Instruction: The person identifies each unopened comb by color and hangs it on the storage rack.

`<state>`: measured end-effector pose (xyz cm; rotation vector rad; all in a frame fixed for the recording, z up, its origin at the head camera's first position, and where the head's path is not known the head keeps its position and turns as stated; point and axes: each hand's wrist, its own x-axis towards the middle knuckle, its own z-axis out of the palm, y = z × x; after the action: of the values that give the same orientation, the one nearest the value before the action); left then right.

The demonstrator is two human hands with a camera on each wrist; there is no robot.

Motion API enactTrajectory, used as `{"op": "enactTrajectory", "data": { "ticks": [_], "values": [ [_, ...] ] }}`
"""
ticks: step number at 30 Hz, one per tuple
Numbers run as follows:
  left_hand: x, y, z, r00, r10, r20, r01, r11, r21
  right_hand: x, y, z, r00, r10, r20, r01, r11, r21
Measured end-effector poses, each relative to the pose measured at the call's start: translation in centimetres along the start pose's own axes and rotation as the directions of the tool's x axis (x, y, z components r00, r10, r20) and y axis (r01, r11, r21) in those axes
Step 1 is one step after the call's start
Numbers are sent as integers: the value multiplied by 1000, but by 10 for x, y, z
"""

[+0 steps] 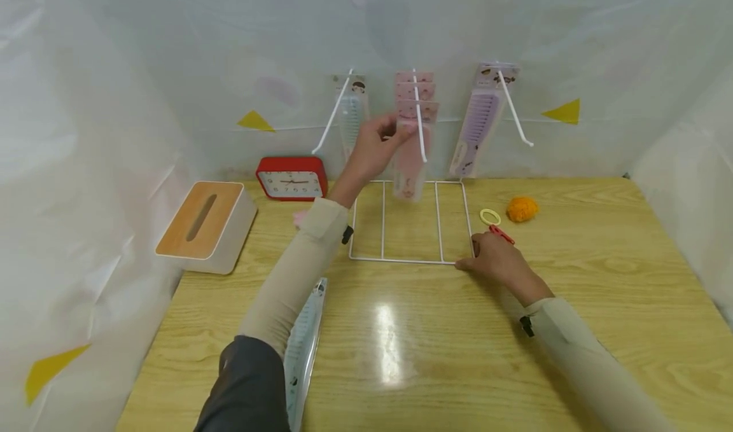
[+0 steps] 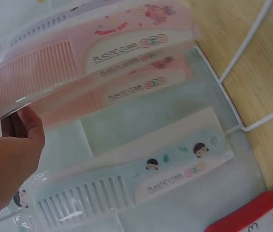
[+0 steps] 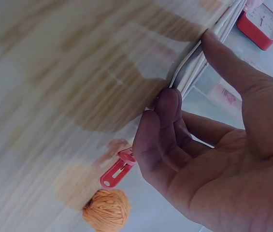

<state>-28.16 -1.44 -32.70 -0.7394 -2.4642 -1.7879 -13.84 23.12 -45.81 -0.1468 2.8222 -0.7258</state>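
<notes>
Several packaged pink combs (image 1: pixel 410 171) hang one before another on the middle white hook (image 1: pixel 420 123). My left hand (image 1: pixel 373 149) pinches the front pack by its edge, thumb and fingers beside the comb's teeth in the left wrist view. A mint-green comb pack (image 2: pixel 83 198) hangs from the left hook (image 1: pixel 333 119), close to that hand. On the right hook (image 1: pixel 513 111) is a purple comb pack (image 1: pixel 478 126). My right hand (image 1: pixel 497 260) grips the near right corner of the white wire rack base (image 1: pixel 401 261), thumb on one side and fingers on the other.
Another mint comb pack (image 1: pixel 303 349) lies on the table (image 1: pixel 435 343) under my left forearm. To the left stand a tissue box (image 1: pixel 229 228) and a red clock (image 1: pixel 292 179). An orange yarn ball (image 1: pixel 522 209), yellow ring (image 1: pixel 490 216) and red clip (image 1: pixel 501 233) lie beside my right hand.
</notes>
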Motion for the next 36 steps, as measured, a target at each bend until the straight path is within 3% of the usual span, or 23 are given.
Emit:
{"op": "enactTrajectory", "data": {
  "ticks": [6, 11, 14, 20, 23, 26, 30, 36],
  "values": [
    [-16, -25, -8, 995, -46, 87, 32, 987, 160, 0, 0, -3, 1000, -8, 6, 8, 1000, -5],
    [-48, -53, -26, 980, -111, 163, 59, 954, 293, 1, 2, -1, 1000, -7, 2, 7, 1000, -16],
    [-74, -67, -41, 952, -179, 250, 75, 924, 376, 3, 2, 1, 1000, -13, 13, 13, 1000, -10],
    [-126, -83, -70, 873, -270, 406, 46, 874, 483, 3, 4, 1, 1000, -24, 20, 24, 1000, -10],
    [-150, -86, -85, 856, -308, 416, 36, 837, 545, 4, 2, 0, 999, -25, 23, 25, 1000, -3],
    [-176, -85, -98, 843, -379, 382, 54, 765, 641, 3, -1, 0, 999, -24, 28, 24, 1000, 7],
    [-208, -86, -108, 848, -413, 333, 43, 680, 732, 1, -2, 1, 999, -27, 27, 26, 1000, 13],
    [-236, -88, -112, 890, -316, 328, -37, 669, 743, -1, 0, 0, 999, -32, 14, 32, 999, 7]
  ]
}}
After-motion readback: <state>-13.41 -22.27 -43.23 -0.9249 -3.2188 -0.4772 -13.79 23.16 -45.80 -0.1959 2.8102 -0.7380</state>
